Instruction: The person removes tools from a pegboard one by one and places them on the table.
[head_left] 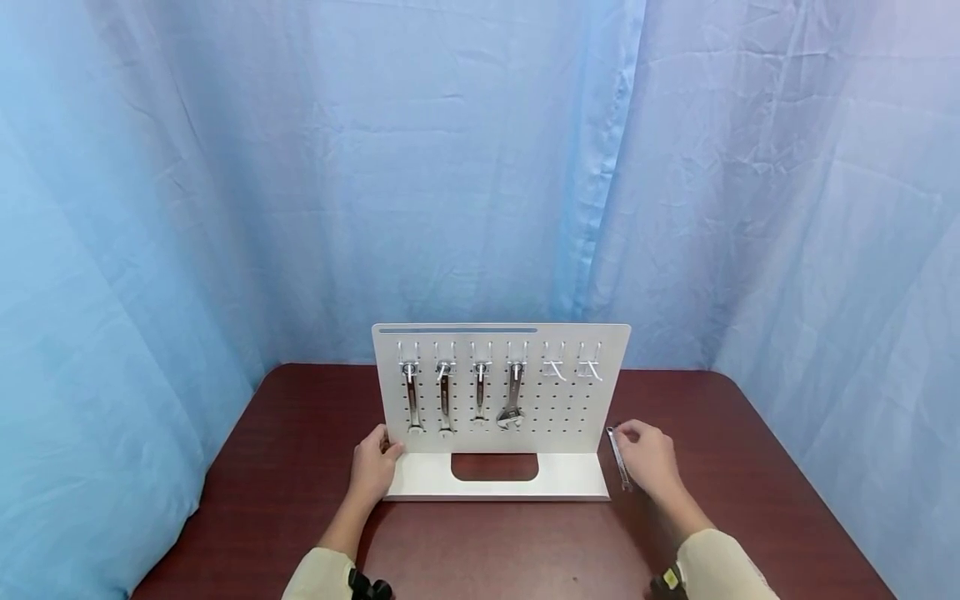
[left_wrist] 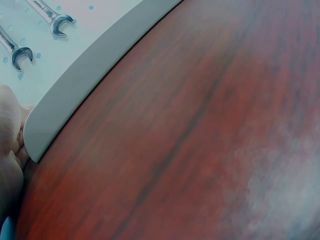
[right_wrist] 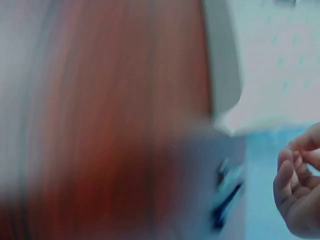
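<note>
A white metal pegboard stand (head_left: 495,477) stands on the table. My left hand (head_left: 372,467) grips its lower left edge, thumb in front; the left wrist view shows part of that hand (left_wrist: 9,145) against the base's corner. Beside the board's right side is a small wrench (head_left: 619,460). My right hand (head_left: 649,458) is just right of it, fingers loosely curled near its upper end. In the right wrist view, the right hand (right_wrist: 300,185) shows nothing between its fingers, apart from a blurred shiny object (right_wrist: 228,195).
Three combination wrenches (head_left: 412,402) and an adjustable wrench (head_left: 512,402) hang from hooks on the board. Two more hooks (head_left: 588,368) are at its upper right. The dark red table (head_left: 495,550) has blue curtains (head_left: 450,167) around it.
</note>
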